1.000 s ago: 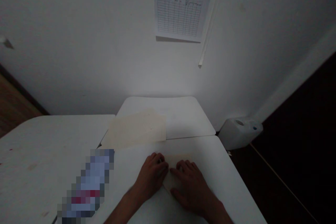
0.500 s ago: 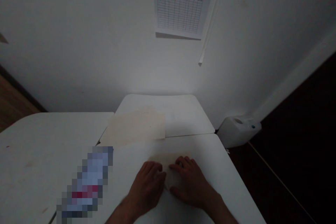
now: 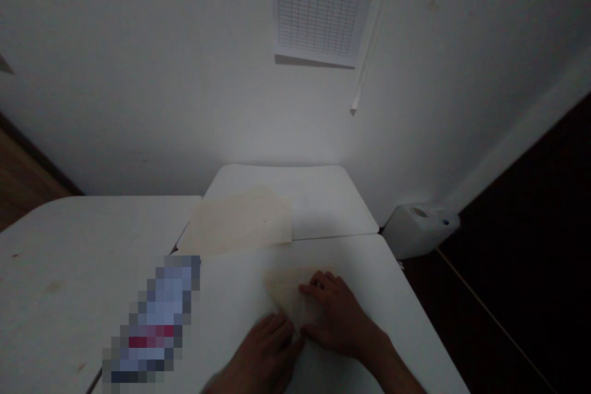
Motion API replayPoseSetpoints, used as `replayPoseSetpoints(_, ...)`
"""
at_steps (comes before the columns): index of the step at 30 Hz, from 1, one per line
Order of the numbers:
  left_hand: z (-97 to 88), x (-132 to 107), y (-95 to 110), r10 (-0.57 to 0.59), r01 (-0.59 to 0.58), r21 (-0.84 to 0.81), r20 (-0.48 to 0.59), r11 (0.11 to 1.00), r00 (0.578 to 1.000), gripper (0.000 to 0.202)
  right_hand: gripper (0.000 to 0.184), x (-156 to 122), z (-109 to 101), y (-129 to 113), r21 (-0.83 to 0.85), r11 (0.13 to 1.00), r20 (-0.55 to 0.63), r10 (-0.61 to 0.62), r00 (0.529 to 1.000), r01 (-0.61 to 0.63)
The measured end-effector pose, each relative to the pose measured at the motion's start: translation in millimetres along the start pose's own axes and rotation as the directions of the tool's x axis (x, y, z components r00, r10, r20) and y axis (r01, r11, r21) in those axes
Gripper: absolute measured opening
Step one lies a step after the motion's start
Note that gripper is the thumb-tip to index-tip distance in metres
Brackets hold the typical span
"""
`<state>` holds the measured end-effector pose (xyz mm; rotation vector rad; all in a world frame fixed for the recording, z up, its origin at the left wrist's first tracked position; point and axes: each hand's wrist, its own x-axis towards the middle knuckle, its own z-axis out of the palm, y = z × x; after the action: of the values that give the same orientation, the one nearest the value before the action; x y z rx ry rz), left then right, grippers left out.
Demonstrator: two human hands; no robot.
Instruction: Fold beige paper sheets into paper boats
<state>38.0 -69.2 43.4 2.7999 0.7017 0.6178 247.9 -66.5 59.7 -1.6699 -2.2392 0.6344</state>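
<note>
A thin, pale beige paper sheet (image 3: 284,289), folded to a rough triangle, lies on the white table in front of me. My right hand (image 3: 335,314) rests over its right side, fingers bent and gripping it, with the thumb by the lower tip. At that lower tip my left hand (image 3: 270,348) is closed, its thumb and forefinger pinching around the point; the exact contact is partly hidden. Farther back, flat beige sheets (image 3: 240,221) lie across the joint between two tables.
A pixelated bluish object (image 3: 159,314) lies at the left on the white table (image 3: 221,295). Another white table (image 3: 60,258) adjoins on the left. A white plastic canister (image 3: 415,234) stands on the dark floor at right. A printed chart (image 3: 318,15) hangs on the wall.
My left hand has moved down toward me along the paper's left edge to its lower tip, uncovering the upper left corner. My right hand has stayed nearly still.
</note>
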Motion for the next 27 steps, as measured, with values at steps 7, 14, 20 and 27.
replayPoseSetpoints(7,2.4,-3,-4,0.018,-0.018,-0.076,-0.005,0.997,1.0,0.022,0.067,0,-3,-3,-0.001,1.0,0.009,0.001,1.0,-0.001)
replayPoseSetpoints(14,18.9,-7,-19,-0.057,0.067,0.025,-0.271,0.997,0.961,0.029,0.067,0,-5,-5,-0.028,1.0,0.022,0.001,1.0,0.0)
replayPoseSetpoints(20,25.3,-3,-29,-0.088,0.115,0.102,-0.239,0.988,0.967,0.025,0.07,0,-4,-3,-0.036,0.999,0.04,0.003,0.999,-0.002)
replayPoseSetpoints(27,20.5,6,-24,-0.181,0.188,0.006,-0.243,0.982,0.953,0.021,0.076,-1,-2,-1,-0.025,1.0,0.031,-0.016,0.999,0.017)
